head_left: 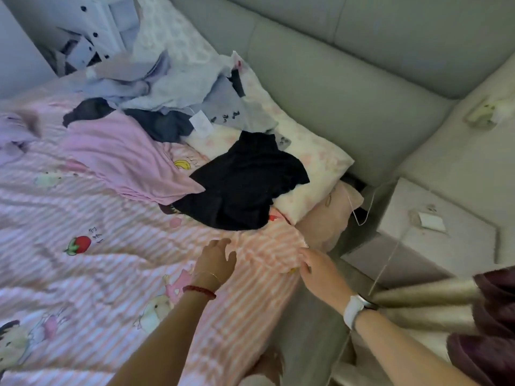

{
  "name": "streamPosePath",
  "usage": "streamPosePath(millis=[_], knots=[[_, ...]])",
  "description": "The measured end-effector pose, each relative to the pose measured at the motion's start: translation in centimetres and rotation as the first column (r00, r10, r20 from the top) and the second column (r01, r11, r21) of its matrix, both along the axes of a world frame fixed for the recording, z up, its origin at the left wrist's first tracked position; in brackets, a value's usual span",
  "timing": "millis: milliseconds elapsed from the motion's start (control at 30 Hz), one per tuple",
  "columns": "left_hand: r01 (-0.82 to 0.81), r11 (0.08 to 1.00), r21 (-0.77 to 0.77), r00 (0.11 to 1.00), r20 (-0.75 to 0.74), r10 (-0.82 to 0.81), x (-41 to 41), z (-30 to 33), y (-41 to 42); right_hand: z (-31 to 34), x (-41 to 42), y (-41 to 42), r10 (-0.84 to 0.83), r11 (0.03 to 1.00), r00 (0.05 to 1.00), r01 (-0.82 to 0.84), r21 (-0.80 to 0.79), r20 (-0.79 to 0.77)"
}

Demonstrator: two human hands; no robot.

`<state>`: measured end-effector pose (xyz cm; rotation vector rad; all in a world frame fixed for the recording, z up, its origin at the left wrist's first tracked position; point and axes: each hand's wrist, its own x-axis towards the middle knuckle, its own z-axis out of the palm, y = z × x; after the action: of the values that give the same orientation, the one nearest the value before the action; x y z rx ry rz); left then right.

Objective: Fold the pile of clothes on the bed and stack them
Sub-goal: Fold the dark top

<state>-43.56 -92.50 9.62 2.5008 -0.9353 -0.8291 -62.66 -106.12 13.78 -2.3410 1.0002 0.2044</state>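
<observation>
A bed with a pink striped cover (111,218) fills the left and centre of the frame, a grey padded headboard (334,87) across the upper right. The unfolded pile of clothes (156,90) sprawls in the upper centre, with a pink garment (122,160) and a black garment (245,182) lying nearest, just above the hands. The left hand (216,260) and right hand (320,270) reach forward at lower centre, fingers spread, grasping nothing. The step looks like choosing a first piece; next, taking the black garment and spreading it flat.
</observation>
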Motion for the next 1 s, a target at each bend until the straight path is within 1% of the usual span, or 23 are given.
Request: streamPosePath(millis=[67, 133, 200, 300, 367, 433, 467, 500, 567, 633, 667, 733, 767, 800, 833, 867, 900, 933, 967, 1000], knots=[[-0.008, 1.000, -0.004, 1.000, 0.027, 0.008, 2.3, -1.7, -2.8, -0.7, 3.1, -3.4, 0.059, 0.998, 0.998, -0.060, -0.020, -0.013], [0.013, 1.000, 0.003, 0.998, 0.060, -0.013, 4.7, -3.4, -5.9, -1.7, 6.2, -6.8, 0.082, 0.996, 0.996, -0.083, -0.043, -0.032], [0.036, 0.998, 0.049, 0.996, 0.083, -0.040, 6.8, -5.1, -8.9, -3.1, 9.0, -10.0, 0.073, 0.992, 0.996, -0.077, -0.096, -0.046], [0.151, 0.973, 0.175, 0.978, 0.114, -0.173, 8.5, -7.9, -12.8, -5.3, 12.6, -14.4, 0.089, 0.964, 0.991, -0.111, -0.242, -0.099], [0.204, 0.938, 0.280, 0.970, 0.072, -0.232, 8.8, -9.9, -14.1, -7.0, 14.4, -16.9, 0.171, 0.927, 0.967, -0.223, -0.301, -0.190], [0.224, 0.910, 0.348, 0.969, 0.019, -0.246, 9.0, -11.5, -14.6, -8.4, 15.8, -18.9, 0.279, 0.874, 0.911, -0.372, -0.314, -0.305], [0.208, 0.918, 0.337, 0.973, 0.026, -0.230, 9.2, -12.1, -14.7, -9.2, 16.4, -19.7, 0.318, 0.853, 0.881, -0.427, -0.300, -0.350], [0.164, 0.944, 0.285, 0.981, 0.055, -0.187, 9.4, -12.3, -14.7, -9.9, 16.9, -20.5, 0.340, 0.843, 0.860, -0.458, -0.281, -0.382], [0.012, 0.993, 0.116, 0.995, 0.096, -0.023, 10.1, -12.1, -14.6, -10.7, 17.7, -21.8, 0.362, 0.840, 0.829, -0.488, -0.235, -0.427], [-0.111, 0.994, 0.019, 0.992, 0.058, 0.109, 10.7, -11.4, -13.9, -10.6, 18.2, -22.1, 0.381, 0.830, 0.810, -0.512, -0.220, -0.446], [-0.143, 0.990, 0.001, 0.989, 0.028, 0.142, 11.0, -11.0, -13.3, -10.4, 18.3, -22.0, 0.383, 0.834, 0.822, -0.504, -0.224, -0.423], [-0.137, 0.989, 0.048, 0.988, -0.065, 0.139, 11.2, -9.7, -12.2, -9.6, 18.6, -21.3, 0.340, 0.899, 0.908, -0.391, -0.199, -0.245], [-0.099, 0.990, 0.099, 0.987, -0.114, 0.111, 10.9, -9.0, -11.5, -8.8, 18.6, -20.6, 0.313, 0.933, 0.939, -0.332, -0.143, -0.140], [-0.074, 0.989, 0.131, 0.983, -0.158, 0.095, 10.4, -8.4, -10.9, -8.0, 18.4, -19.8, 0.325, 0.942, 0.944, -0.328, -0.075, -0.051], [-0.099, 0.989, 0.107, 0.972, -0.202, 0.119, 9.7, -7.8, -10.3, -7.1, 18.2, -18.7, 0.380, 0.925, 0.925, -0.380, 0.002, 0.027], [-0.183, 0.983, 0.025, 0.948, -0.260, 0.183, 8.8, -7.3, -9.7, -6.2, 17.9, -17.5, 0.454, 0.880, 0.886, -0.463, 0.109, 0.096], [-0.322, 0.942, -0.095, 0.903, -0.330, 0.275, 7.8, -6.7, -9.0, -5.4, 17.5, -16.1, 0.523, 0.802, 0.837, -0.547, 0.238, 0.163], [-0.479, 0.850, -0.219, 0.838, -0.402, 0.369, 6.8, -6.0, -8.4, -4.7, 17.2, -14.9, 0.572, 0.706, 0.792, -0.607, 0.365, 0.212], [-0.610, 0.733, -0.301, 0.765, -0.466, 0.445, 6.0, -5.3, -7.8, -4.3, 16.8, -14.2, 0.592, 0.626, 0.770, -0.626, 0.465, 0.240], [-0.699, 0.634, -0.331, 0.699, -0.504, 0.507, 5.4, -4.8, -7.5, -4.1, 16.7, -14.1, 0.577, 0.598, 0.776, -0.614, 0.515, 0.255]])
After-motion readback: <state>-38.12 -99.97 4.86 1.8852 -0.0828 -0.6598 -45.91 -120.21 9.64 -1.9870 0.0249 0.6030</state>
